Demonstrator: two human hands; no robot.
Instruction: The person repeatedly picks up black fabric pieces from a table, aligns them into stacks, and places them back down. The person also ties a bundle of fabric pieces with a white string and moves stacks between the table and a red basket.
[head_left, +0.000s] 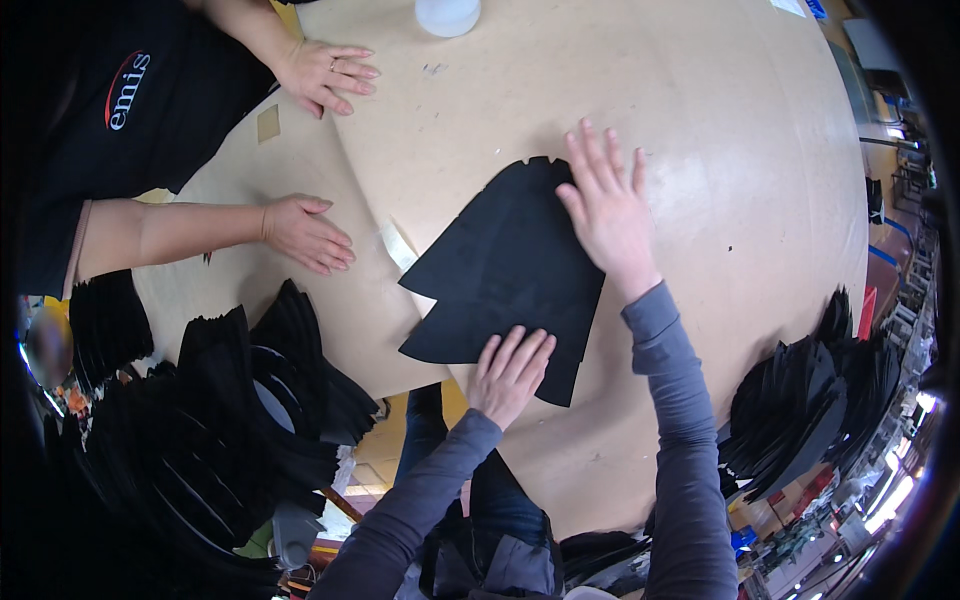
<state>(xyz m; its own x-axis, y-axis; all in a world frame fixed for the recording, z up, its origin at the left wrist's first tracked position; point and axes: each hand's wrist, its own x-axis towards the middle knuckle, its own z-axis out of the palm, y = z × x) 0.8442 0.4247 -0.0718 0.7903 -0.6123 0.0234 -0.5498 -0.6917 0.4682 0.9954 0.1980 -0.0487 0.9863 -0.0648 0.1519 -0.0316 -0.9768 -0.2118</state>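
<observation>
A black cut fabric piece (pixel 500 260) lies flat on the tan tabletop (pixel 730 250) in front of me. Its left side has a pointed notch, and small nicks mark its rounded far edge. My left hand (pixel 512 375) rests on its near edge with the fingers stretched out. Along the piece's far right edge lies my right hand (pixel 612 215), flat, fingers spread, the thumb by the cloth. Neither hand grips anything. Whether more layers lie beneath the piece is hard to tell, though a corner sticks out at the near right.
At the left a co-worker in a black shirt (pixel 190 90) has one hand (pixel 325 75) and another hand (pixel 308 235) on the table. Stacks of black pieces (pixel 250 400) hang at the near left; another black pile (pixel 810 400) sits right. A white round container (pixel 447 15) stands far.
</observation>
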